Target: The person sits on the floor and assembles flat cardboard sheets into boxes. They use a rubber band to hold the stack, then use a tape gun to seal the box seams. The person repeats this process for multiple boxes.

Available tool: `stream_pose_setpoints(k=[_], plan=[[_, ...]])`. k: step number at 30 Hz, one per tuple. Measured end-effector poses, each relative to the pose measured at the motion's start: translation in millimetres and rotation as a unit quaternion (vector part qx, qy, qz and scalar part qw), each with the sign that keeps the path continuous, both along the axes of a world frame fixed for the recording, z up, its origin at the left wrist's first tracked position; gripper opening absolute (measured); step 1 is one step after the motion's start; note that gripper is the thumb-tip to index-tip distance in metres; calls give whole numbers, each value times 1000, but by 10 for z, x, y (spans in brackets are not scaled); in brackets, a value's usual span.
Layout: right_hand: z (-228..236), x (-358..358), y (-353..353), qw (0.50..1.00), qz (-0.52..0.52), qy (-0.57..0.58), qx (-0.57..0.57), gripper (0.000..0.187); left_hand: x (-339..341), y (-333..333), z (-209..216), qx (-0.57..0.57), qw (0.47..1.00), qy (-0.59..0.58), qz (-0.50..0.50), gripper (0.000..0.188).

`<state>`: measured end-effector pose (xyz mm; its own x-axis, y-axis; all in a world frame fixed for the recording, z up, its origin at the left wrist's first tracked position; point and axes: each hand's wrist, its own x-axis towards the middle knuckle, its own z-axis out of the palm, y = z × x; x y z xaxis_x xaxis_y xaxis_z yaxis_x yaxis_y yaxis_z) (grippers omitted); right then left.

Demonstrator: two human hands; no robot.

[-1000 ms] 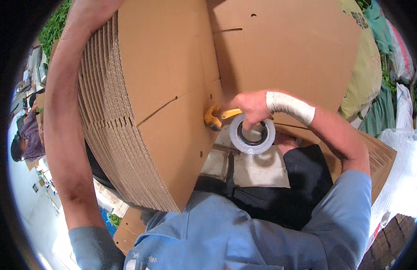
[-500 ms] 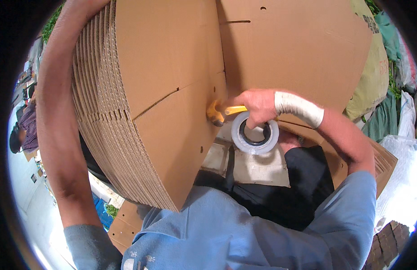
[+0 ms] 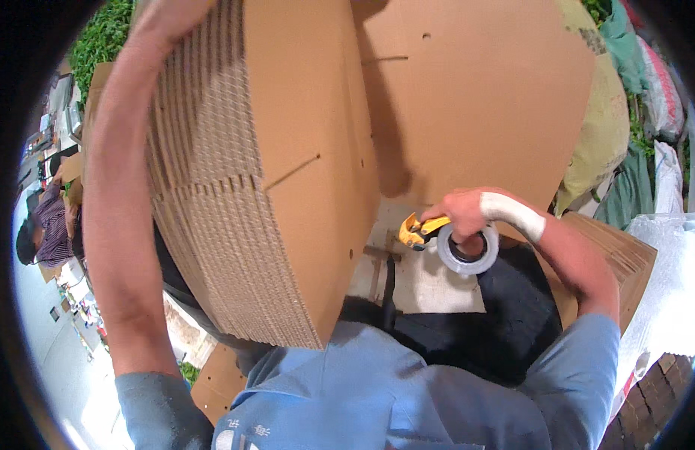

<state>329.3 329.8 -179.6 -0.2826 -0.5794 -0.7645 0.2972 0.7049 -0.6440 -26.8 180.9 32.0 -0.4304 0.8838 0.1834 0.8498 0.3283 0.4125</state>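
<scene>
A thick stack of flat brown cardboard sheets (image 3: 302, 217) stands upright in front of me. Around its left side reaches my left arm; my left hand (image 3: 171, 13) is at the top edge of the view, its fingers hidden. My right hand (image 3: 463, 213) is closed on a yellow tape dispenser (image 3: 413, 231) that carries a roll of clear tape (image 3: 468, 264), with a finger or thumb through the core. The dispenser is held apart from the stack, to the right of its lower part.
Behind the stack stands another large cardboard sheet (image 3: 482, 97). More folded cardboard (image 3: 614, 259) leans at the right. Filled sacks (image 3: 606, 127) and clear plastic wrapping (image 3: 663, 277) lie on the far right. Another person (image 3: 51, 225) is at the far left.
My right hand has moved down and right with the tape dispenser, away from the stack's face. The stack and my left arm have shifted slightly right in view.
</scene>
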Motion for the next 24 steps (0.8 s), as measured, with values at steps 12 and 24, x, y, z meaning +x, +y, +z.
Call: stream_pose_setpoints(k=[12,24], plan=[[2100,447,229,893,-409,96,-163,92,47,4,-59,-77,993,68,62,88],[2373,-209,-615,940,-262,127,-178,119,17,92,-250,-138,957,234,106,90]])
